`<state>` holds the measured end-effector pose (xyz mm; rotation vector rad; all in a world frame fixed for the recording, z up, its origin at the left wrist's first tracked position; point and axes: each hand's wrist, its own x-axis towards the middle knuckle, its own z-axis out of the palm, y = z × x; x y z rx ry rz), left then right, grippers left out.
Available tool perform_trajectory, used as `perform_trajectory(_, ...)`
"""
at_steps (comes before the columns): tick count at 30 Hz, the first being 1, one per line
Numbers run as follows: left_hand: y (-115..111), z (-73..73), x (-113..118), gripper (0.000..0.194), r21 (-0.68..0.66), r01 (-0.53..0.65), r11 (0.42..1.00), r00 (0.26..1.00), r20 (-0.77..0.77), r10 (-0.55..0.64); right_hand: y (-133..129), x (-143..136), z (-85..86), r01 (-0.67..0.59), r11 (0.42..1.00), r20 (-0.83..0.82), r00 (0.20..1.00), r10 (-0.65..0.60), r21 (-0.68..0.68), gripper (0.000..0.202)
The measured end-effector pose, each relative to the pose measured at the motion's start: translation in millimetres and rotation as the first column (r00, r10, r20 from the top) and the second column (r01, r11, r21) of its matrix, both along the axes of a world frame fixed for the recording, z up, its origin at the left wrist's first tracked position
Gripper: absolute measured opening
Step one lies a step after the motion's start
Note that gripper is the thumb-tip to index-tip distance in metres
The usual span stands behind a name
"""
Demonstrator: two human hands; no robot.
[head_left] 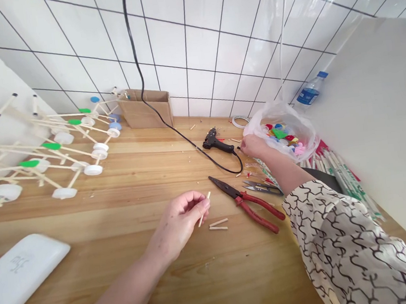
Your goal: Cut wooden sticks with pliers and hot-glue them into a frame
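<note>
My left hand (186, 216) pinches a short wooden stick (208, 197) between thumb and fingers, a little above the table. Beside it on the wood lie two more short sticks (218, 226). My right hand (252, 146) is reached out at the left edge of a plastic bag (305, 122) of colourful bottle caps. Its fingers are closed, with a small dark bit at their tips that I cannot make out. Just left of it rests a black glue gun (218, 143). Red-handled pliers (242, 198) lie between my forearms, next to small thread snips (263, 187).
Stick frames with white cap wheels (94, 169) stand at the left. A white device (23, 277) lies at the front left. Along the wall are a cardboard box (148, 112), a tape roll (240, 121) and a water bottle (311, 91). A black cord (179, 134) crosses the table.
</note>
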<state>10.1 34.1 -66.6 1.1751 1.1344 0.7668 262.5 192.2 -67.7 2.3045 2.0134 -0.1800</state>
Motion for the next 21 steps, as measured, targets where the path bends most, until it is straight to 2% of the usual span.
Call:
perform_trajectory(3, -0.2, 1.5, 0.2, 0.024, 0.007, -0.017, 1.0, 1.0, 0.023, 0.017, -4.5, -3.4, 1.0, 0.008, 1.0, -0.05, 0.999, -0.007, 0.019, 0.01)
perform_trajectory(6, -0.2, 4.0, 0.2, 0.026, 0.018, -0.041, 0.999, 0.997, 0.073, 0.039, -13.4, -7.4, 10.5, 0.035, 0.997, -0.143, 0.989, -0.025, 0.065, 0.008)
perform_trajectory(9, 0.2, 6.7, -0.6, 0.026, 0.004, -0.096, 0.995, 0.988, 0.124, 0.094, -28.6, -11.7, 24.5, 0.06, 0.989, -0.297, 0.955, -0.019, 0.133, 0.014)
perform_trajectory(11, 0.9, 7.8, -1.9, 0.023, -0.015, -0.147, 0.989, 0.975, 0.164, 0.147, -43.2, -16.2, 31.6, 0.063, 0.984, -0.435, 0.9, 0.015, 0.165, 0.014)
perform_trajectory(13, 2.0, 7.9, -3.3, 0.021, -0.035, -0.193, 0.981, 0.957, 0.214, 0.196, -61.3, -23.6, 33.8, 0.059, 0.983, -0.588, 0.807, 0.054, 0.171, 0.013)
perform_trajectory(16, 3.5, 6.2, -4.5, 0.02, -0.077, -0.232, 0.97, 0.926, 0.289, 0.244, -92.6, -41.4, 28.1, 0.032, 0.99, -0.791, 0.606, 0.087, 0.134, 0.016)
perform_trajectory(19, 2.7, 6.0, -4.0, 0.018, -0.08, -0.236, 0.969, 0.91, 0.331, 0.249, -123.0, -62.9, 19.1, 0.014, 0.997, -0.915, 0.397, 0.067, 0.079, 0.022)
perform_trajectory(21, 0.7, 8.7, -3.4, 0.016, -0.083, -0.221, 0.972, 0.906, 0.352, 0.237, -139.1, -73.7, 16.6, 0.012, 0.999, -0.958, 0.285, 0.036, 0.041, 0.025)
